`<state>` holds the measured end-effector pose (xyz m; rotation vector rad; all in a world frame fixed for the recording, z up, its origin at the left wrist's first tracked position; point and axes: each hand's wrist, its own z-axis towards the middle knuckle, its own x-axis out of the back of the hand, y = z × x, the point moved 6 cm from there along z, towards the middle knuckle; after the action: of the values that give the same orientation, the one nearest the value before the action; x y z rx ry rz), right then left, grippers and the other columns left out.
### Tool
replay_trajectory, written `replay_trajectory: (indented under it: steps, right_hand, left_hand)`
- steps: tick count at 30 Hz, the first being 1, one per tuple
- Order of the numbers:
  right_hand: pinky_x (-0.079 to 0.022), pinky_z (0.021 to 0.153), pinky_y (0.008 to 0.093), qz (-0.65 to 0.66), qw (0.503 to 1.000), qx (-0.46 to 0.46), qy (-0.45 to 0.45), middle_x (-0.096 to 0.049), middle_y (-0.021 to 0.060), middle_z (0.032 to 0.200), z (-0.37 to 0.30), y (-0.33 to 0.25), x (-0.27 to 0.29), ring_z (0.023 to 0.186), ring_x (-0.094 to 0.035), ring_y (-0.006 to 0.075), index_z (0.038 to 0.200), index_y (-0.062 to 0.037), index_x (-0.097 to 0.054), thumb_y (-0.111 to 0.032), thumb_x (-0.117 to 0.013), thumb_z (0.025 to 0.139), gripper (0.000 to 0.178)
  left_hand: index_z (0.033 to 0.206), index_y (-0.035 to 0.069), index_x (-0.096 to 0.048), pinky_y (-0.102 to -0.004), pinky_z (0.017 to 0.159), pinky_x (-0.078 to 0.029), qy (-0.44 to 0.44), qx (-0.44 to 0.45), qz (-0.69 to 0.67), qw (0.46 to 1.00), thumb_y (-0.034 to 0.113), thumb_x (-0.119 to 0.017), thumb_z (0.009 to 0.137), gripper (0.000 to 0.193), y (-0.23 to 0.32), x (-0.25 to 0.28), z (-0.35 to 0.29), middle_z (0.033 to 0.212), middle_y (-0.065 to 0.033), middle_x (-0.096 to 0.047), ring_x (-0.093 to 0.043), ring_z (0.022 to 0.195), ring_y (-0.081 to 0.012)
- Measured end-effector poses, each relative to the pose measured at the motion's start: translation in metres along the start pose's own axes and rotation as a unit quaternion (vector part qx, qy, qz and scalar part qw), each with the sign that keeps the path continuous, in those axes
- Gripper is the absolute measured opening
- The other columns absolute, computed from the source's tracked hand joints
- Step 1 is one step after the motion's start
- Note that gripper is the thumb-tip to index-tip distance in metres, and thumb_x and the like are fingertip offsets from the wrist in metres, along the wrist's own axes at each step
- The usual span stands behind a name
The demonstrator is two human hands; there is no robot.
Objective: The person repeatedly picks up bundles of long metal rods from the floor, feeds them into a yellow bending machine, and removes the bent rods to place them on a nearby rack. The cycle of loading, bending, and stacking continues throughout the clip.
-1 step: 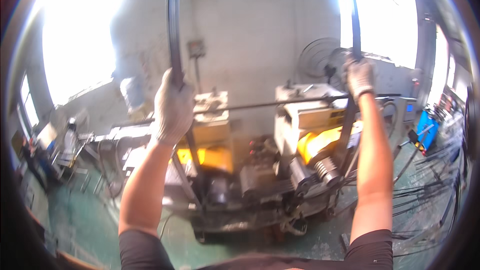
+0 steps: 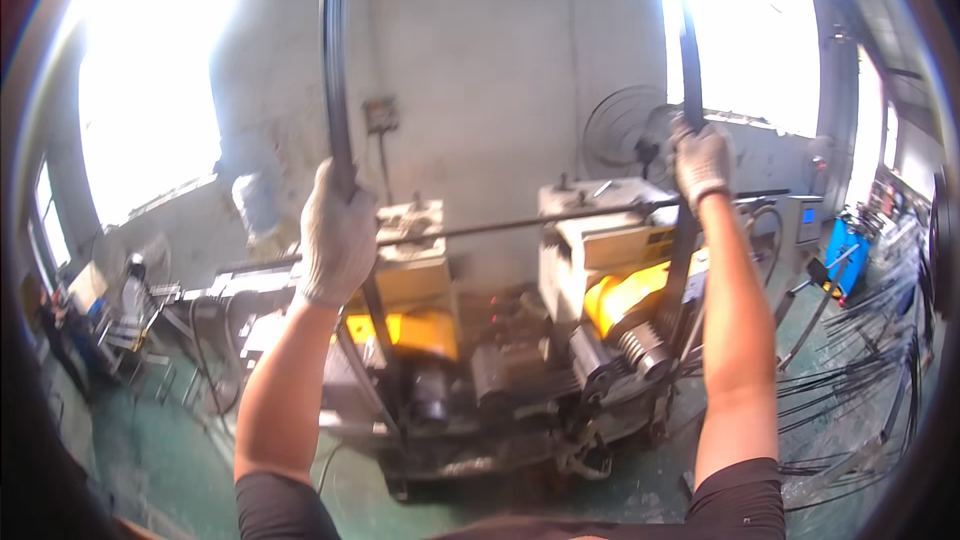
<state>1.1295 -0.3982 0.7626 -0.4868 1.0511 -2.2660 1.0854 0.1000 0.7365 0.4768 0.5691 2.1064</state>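
Note:
My left hand [image 2: 338, 235], in a pale knit work glove, is closed around a long dark metal bar [image 2: 336, 60] that rises out of the top of the view. On the right, my gloved right hand [image 2: 702, 162] grips a second dark metal bar [image 2: 690, 60]. Both arms reach forward, and the bars run on below the hands toward the machine. A thin dark crossbar [image 2: 520, 224] passes between them; whether it joins the bars cannot be made out. Beyond and below stands a machine with pale housings [image 2: 610, 230] and yellow parts [image 2: 625, 298].
Metal cylinders and a coil spring [image 2: 645, 352] sit on the machine's front. A round fan [image 2: 625, 130] is by the wall. At right are a blue cart [image 2: 848, 250] and several thin dark rods [image 2: 850, 380] above the green floor [image 2: 180, 450].
The view has shifted slightly, with the machine and wall appearing a little further left. My right hand appears slightly lower and further left. Both hands keep their hold on the bars.

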Motion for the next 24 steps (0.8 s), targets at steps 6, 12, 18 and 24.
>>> replay_trajectory:
  steps: [6, 12, 18, 24]
  right_hand:
    - [-0.049, 0.048, 0.0333, 0.053, 0.999, -0.009, -0.007, -0.069, 0.0064, 0.069, -0.001, -0.011, 0.024, 0.053, -0.063, 0.0151, 0.102, 0.0025, -0.067, -0.025, -0.071, 0.104, 0.028]
    - [-0.051, 0.051, 0.0343, 0.056, 0.998, -0.003, -0.013, -0.071, 0.0086, 0.07, 0.007, -0.003, 0.018, 0.055, -0.067, 0.0169, 0.101, 0.0034, -0.068, -0.027, -0.072, 0.103, 0.031]
    - [-0.051, 0.051, 0.0344, 0.046, 0.999, -0.003, -0.015, -0.071, 0.0086, 0.07, 0.003, -0.009, 0.019, 0.056, -0.068, 0.017, 0.095, 0.0023, -0.069, -0.027, -0.073, 0.102, 0.03]
    - [-0.051, 0.05, 0.0339, 0.061, 0.998, 0.007, -0.019, -0.071, 0.0082, 0.07, 0.007, -0.004, 0.022, 0.056, -0.067, 0.016, 0.097, 0.0024, -0.069, -0.025, -0.072, 0.102, 0.029]
  left_hand:
    - [0.112, 0.004, -0.058, -0.0357, 0.067, -0.052, -0.018, 0.059, -0.073, 0.995, 0.002, -0.057, 0.096, 0.017, 0.0, -0.008, 0.004, 0.079, -0.0085, -0.063, -0.062, 0.071, -0.0181]
    - [0.112, 0.002, -0.059, -0.0331, 0.069, -0.051, -0.037, 0.051, -0.055, 0.996, 0.003, -0.06, 0.093, 0.019, 0.001, -0.005, 0.007, 0.082, -0.0073, -0.063, -0.058, 0.072, -0.0158]
    - [0.118, 0.0, -0.058, -0.0291, 0.056, -0.052, -0.047, 0.027, -0.027, 0.998, -0.001, -0.065, 0.092, 0.027, 0.0, -0.002, 0.012, 0.079, -0.0031, -0.06, -0.062, 0.063, -0.0126]
    - [0.113, 0.001, -0.059, -0.029, 0.054, -0.051, -0.019, 0.07, -0.079, 0.994, 0.001, -0.066, 0.092, 0.022, 0.006, -0.001, 0.015, 0.08, -0.0032, -0.061, -0.063, 0.062, -0.0134]
